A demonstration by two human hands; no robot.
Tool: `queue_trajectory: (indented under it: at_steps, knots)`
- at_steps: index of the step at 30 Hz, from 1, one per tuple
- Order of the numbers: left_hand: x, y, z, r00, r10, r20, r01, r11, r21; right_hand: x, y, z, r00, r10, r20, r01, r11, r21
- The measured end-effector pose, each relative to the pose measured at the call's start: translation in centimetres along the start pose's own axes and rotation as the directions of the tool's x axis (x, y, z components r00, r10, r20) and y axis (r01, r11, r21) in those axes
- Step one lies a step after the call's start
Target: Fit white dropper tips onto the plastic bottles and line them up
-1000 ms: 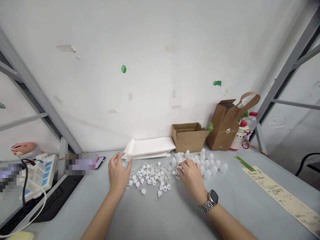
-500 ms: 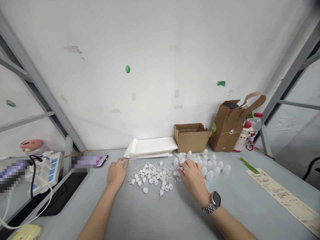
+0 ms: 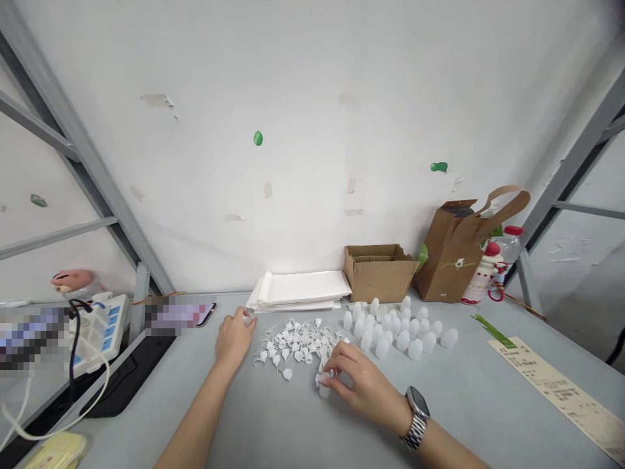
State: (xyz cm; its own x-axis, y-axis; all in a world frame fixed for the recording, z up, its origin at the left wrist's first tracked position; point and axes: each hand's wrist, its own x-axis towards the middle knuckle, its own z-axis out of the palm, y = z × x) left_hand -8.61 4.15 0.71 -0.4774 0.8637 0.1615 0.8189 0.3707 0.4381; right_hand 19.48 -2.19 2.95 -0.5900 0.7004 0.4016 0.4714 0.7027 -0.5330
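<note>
A pile of small white plastic caps with thin tails (image 3: 297,342) lies on the grey table (image 3: 303,423). To its right stand several small white bottles (image 3: 400,329). My right hand (image 3: 359,384), with a metal watch on the wrist, pinches small white pieces at the pile's near right edge; one may be a bottle. My left hand (image 3: 234,339) rests at the pile's left side, fingers curled round a small white piece. A stack of white sheets (image 3: 300,290) lies behind the pile.
An open cardboard box (image 3: 378,270) and a brown paper bag (image 3: 456,257) stand against the wall, bottles beside the bag. A long printed paper strip (image 3: 561,391) lies at the right. A phone (image 3: 183,314), power strip (image 3: 100,332) and cables sit left.
My right hand has drawn back from the standing bottles toward me to the pile's near edge. My left hand has curled and shifted slightly forward. The camera view has drifted.
</note>
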Motion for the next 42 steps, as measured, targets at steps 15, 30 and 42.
queue_trajectory:
  at_steps: [15,30,42]
  knots:
    - [0.2,0.3,1.7,0.981,0.082,-0.178,-0.155,0.881,-0.447,0.1,-0.4,0.2,0.991,0.065,0.120,-0.075,0.994,0.074]
    - [0.2,0.5,2.1,0.972,0.084,-0.218,-0.189,0.830,-0.524,0.0,0.0,0.6,0.972,0.108,0.208,-0.116,0.993,0.026]
    - [-0.7,1.2,0.8,0.882,0.131,-0.452,-0.282,0.916,-0.284,0.1,-0.2,0.1,0.970,0.159,0.184,-0.179,0.979,0.096]
